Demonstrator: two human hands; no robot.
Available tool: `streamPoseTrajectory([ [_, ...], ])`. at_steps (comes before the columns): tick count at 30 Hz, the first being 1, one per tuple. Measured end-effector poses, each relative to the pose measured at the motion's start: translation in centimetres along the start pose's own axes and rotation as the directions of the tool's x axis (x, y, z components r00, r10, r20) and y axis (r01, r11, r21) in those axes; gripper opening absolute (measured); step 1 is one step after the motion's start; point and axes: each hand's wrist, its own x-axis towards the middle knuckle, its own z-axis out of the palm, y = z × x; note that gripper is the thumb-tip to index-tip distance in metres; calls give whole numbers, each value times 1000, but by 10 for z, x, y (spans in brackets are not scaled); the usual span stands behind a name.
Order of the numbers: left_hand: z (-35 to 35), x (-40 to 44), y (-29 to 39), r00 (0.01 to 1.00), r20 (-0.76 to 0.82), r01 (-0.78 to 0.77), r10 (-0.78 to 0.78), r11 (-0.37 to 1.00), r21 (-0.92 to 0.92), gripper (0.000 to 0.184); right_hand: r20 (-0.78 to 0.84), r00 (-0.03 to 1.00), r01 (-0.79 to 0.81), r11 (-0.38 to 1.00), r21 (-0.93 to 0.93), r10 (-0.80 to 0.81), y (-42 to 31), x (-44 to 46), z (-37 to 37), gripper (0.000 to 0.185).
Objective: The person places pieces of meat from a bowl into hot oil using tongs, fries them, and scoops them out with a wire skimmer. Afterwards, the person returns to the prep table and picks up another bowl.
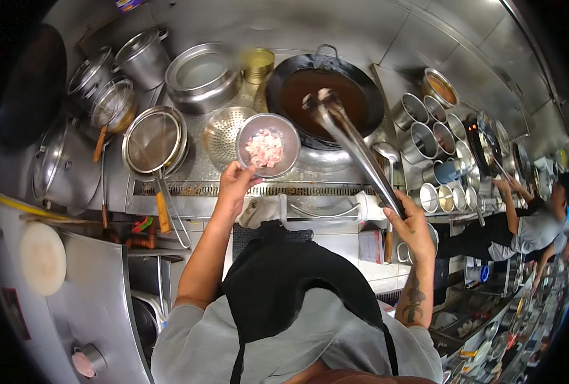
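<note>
My left hand grips the rim of a round metal bowl that holds chopped pink meat. The bowl is above the stove top, over the edge of a perforated metal strainer. My right hand is closed round the handles of long metal tongs. The tongs reach up and left, and their tips hang over a black wok of dark brown liquid. Whether the tips touch the liquid I cannot tell.
A wide metal pot and a gold tin stand behind the bowl. Mesh sieves lie at the left. Several metal containers line the right side, and another person works beyond them.
</note>
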Motion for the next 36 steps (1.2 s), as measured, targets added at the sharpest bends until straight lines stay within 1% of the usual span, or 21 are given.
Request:
streamPoseTrajectory([
  [1, 8, 0, 9, 1000, -28, -3, 3, 1000, -24, 9, 11, 990, 140, 976, -165, -140, -14, 4, -2, 47],
  [2, 8, 1, 11, 999, -29, -28, 28, 1000, 8, 9, 43, 961, 273, 906, -323, -274, -25, 8, -3, 44],
  [5, 1, 6, 11, 994, -14, -110, 111, 990, 84, 8, 162, 939, 339, 751, -567, -302, -71, 16, -6, 39],
  [8, -3, 5, 14, 986, 1, -166, 169, 968, 187, 10, 189, 926, 366, 665, -651, -326, -100, 23, 0, 36],
  [9, -3, 5, 14, 979, 9, -200, 202, 960, 194, 12, 218, 911, 397, 598, -696, -351, -107, 25, 2, 36],
  [11, -4, 4, 12, 964, 23, -264, 265, 942, 209, 16, 236, 897, 424, 578, -698, -373, -116, 29, 5, 36],
  [14, -14, 6, -3, 952, 52, -306, 303, 921, 241, 19, 277, 875, 469, 556, -686, -396, -128, 32, 10, 35],
  [17, -19, 6, -13, 914, 94, -402, 396, 847, 348, 21, 298, 873, 471, 514, -717, -385, -131, 35, 13, 33],
  [20, -19, -2, -7, 952, 114, -307, 286, 898, 315, 17, 311, 878, 462, 476, -749, -364, -135, 35, 12, 30],
  [23, 0, -11, 8, 991, 15, -132, 131, 983, 125, 13, 295, 885, 445, 467, -764, -361, -137, 33, 9, 29],
  [26, 5, -11, 17, 999, -4, -41, 42, 992, 122, 10, 262, 892, 425, 486, -763, -368, -132, 34, 3, 29],
  [32, 1, 16, 3, 1000, -16, 5, -4, 999, 43, 12, 216, 899, 409, 555, -724, -381, -128, 35, -9, 29],
  [35, 8, 26, 1, 1000, 2, 1, -1, 999, 34, 13, 177, 901, 393, 574, -718, -395, -126, 36, -14, 29],
  [36, 13, 27, 2, 1000, -10, 14, -14, 1000, 0, 15, 163, 903, 384, 578, -720, -398, -126, 36, -15, 29],
])
